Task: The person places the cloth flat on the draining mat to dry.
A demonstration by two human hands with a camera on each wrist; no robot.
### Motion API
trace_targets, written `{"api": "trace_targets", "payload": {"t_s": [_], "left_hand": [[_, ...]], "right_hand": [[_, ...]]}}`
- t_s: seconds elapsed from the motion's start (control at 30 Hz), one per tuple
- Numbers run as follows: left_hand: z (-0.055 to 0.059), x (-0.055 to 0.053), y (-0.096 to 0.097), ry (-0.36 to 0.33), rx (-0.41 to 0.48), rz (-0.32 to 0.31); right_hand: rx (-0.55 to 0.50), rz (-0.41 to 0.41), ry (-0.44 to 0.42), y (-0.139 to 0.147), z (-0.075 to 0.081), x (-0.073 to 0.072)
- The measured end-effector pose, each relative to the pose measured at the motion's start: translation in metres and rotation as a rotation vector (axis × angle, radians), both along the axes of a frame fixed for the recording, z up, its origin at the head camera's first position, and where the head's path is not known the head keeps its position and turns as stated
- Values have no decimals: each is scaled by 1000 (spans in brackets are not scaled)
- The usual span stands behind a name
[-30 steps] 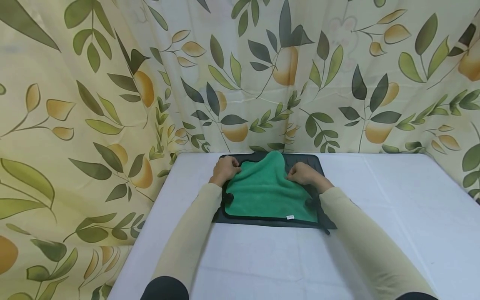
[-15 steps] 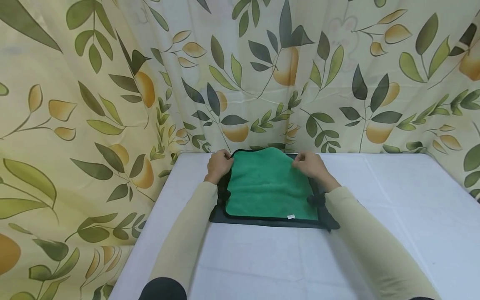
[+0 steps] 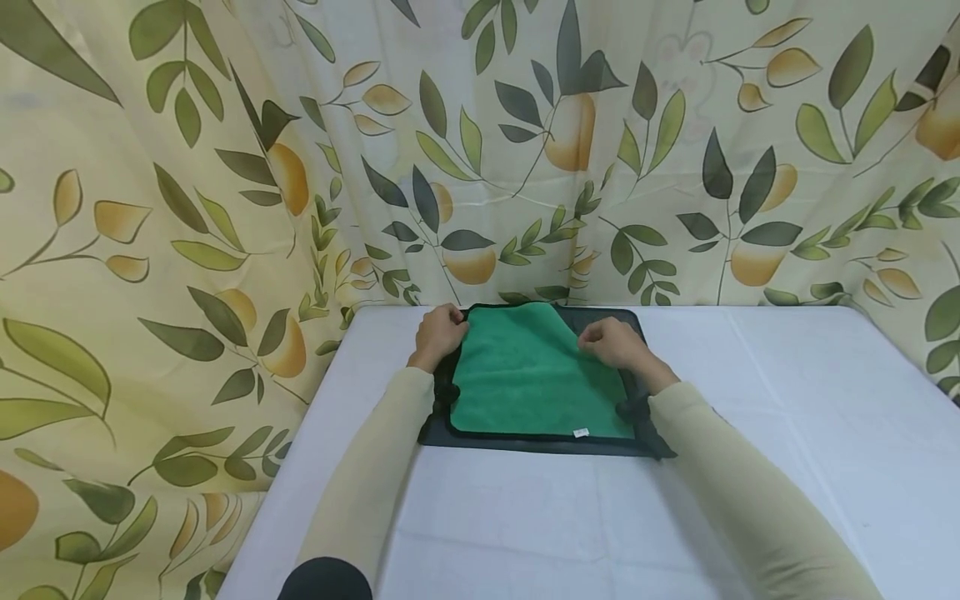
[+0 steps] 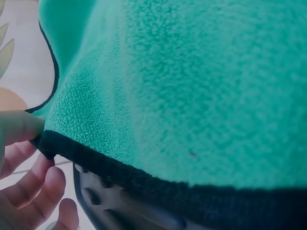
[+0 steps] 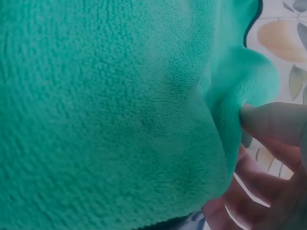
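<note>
A green fleecy cloth with a black border and a small white tag lies over a black ridged mat on the table. At its far left corner my left hand pinches the black-edged fabric between thumb and fingers; the left wrist view shows that corner raised off the mat. My right hand pinches the cloth's right side near the far end, where the right wrist view shows the fabric folded over at the thumb. The far right corner of the cloth is not plainly visible.
A white-covered table extends around the mat on the near side and to both sides. Behind and to the left hangs a curtain printed with leaves and fruit, meeting the table's far edge.
Both hands have spread apart, drawing the bunched cloth wider and smoother. In the last half second its far edge has lowered toward the mat, and my right hand has come slightly nearer.
</note>
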State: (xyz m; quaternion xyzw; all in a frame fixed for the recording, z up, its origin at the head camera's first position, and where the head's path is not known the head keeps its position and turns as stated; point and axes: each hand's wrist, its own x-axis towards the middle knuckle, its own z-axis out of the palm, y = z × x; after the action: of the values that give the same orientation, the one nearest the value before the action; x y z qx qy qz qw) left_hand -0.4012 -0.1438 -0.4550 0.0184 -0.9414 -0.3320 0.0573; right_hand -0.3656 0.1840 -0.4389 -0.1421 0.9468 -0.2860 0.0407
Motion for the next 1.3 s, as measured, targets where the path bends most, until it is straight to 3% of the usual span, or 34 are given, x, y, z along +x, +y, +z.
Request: {"api": "trace_targets", "payload": {"t_s": [0.23, 0.47, 0.63, 0.9, 1.3], "left_hand": [[0, 3, 0, -1, 24, -24], [-3, 4, 0, 9, 5, -45], [-5, 6, -1, 3, -15, -43], [-5, 8, -3, -1, -29, -36], [-3, 1, -4, 18, 6, 25]], "right_hand": [[-31, -17, -17, 4, -4, -2], [73, -83, -143, 4, -7, -2], [86, -67, -148, 8, -9, -5], [-41, -82, -176, 10, -11, -3], [-217, -321, -122, 21, -3, -1]]}}
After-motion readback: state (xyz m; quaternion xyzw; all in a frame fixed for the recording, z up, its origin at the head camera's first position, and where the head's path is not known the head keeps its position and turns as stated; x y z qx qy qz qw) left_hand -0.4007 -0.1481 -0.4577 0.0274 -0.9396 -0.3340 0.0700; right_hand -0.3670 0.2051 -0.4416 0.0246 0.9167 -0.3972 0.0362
